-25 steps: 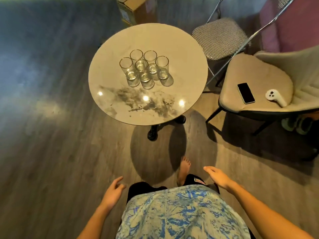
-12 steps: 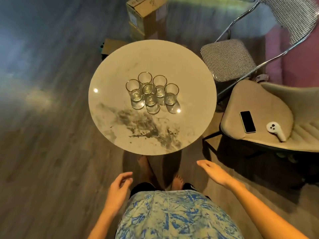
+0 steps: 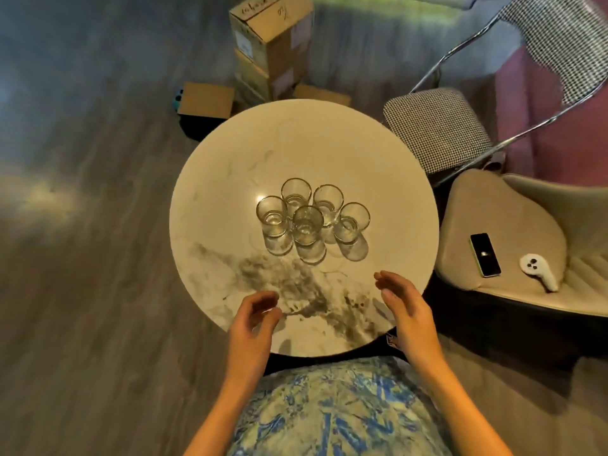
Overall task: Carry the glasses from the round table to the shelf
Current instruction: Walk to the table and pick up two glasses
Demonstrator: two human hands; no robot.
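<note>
- My left hand (image 3: 255,319) hovers over the near rim of the round surface (image 3: 230,179), grip loosely curled and released, holding nothing.
- My right hand (image 3: 403,307) is alongside, palm turned inward, fingers extended, also empty.
- Ahead of both grips lies bare marbled top, with open room between them.
- Beyond that stand the glasses (image 3: 312,217): five clear tumblers, upright, clustered tightly near the centre, well apart from every edge.
- Right of my right grip, a beige chair (image 3: 513,225) sits close to the rim.
</note>
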